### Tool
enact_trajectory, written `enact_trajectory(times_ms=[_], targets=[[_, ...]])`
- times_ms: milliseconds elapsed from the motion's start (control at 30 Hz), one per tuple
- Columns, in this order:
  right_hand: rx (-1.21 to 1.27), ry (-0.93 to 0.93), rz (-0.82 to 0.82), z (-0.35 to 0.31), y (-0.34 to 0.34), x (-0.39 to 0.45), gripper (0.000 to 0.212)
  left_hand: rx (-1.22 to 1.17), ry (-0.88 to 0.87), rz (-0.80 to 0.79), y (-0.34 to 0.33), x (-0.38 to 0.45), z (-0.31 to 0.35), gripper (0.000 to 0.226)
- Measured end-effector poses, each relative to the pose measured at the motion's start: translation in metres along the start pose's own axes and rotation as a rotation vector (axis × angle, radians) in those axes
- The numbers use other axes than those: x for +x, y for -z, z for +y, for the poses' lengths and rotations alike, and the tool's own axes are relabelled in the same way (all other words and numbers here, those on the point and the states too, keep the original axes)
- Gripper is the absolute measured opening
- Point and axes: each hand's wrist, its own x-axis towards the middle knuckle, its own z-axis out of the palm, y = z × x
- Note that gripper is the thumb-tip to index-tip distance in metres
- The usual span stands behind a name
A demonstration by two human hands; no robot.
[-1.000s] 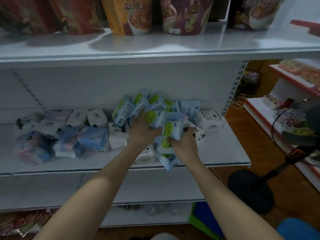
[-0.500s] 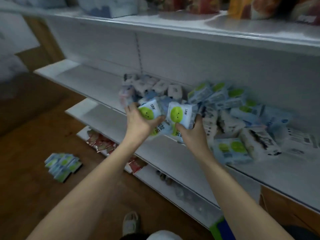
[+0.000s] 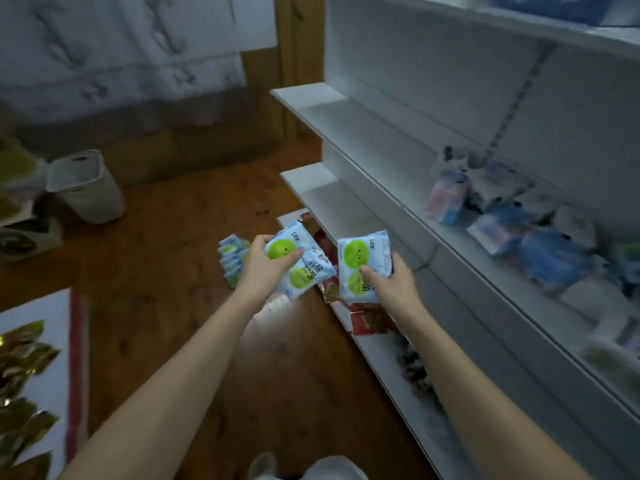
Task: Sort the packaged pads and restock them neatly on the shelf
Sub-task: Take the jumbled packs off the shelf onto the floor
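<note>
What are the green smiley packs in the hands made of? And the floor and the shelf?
The pad packs look like soft, slightly glossy plastic film; they bend and crinkle where the left hand and right hand hold them. The floor looks like polished wood, brown with a shine. The shelf seems white painted metal, though that's uncertain.

White shelf [image 3: 388, 133] unit, right of frame: blurred blue-white packs [image 3: 512, 216] heaped on middle level. Wood floor [image 3: 166, 258], centre: small pad stack [image 3: 231, 258], white bin [image 3: 86, 187] upper left.
</note>
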Motion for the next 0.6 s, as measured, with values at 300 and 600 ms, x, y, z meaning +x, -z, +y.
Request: enact_trajectory(times_ms=[300, 600], targets=[[-0.183, -0.014, -0.268, -0.013, -0.182, 0.046, 0.021, 0.125, 0.214, 0.136, 0.161, 0.052, -0.102, 0.050], [-0.330, -0.100, -0.423, 0.000, -0.238, 0.119, 0.026, 0.012, 0.260, 0.088, 0.177, 0.113, -0.147, 0.048]])
